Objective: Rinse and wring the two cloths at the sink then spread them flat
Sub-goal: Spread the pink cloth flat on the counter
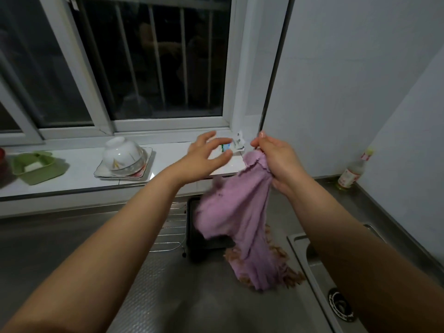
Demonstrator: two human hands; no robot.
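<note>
Head view shows your right hand (274, 159) pinching the purple cloth (235, 222) by its top edge, letting it hang to the left of the sink (319, 267), its bottom hem trailing onto the steel worktop (168, 284). That high grip lets the folds drop out, I judge, ready for spreading. Your left hand (206, 157) hovers left of the cloth, fingers spread and holding nothing, seemingly reaching for a second corner. The cloth looks limp, creased lengthwise, fraying at the edges. A brownish cloth (288, 275) lies beneath its hem.
</note>
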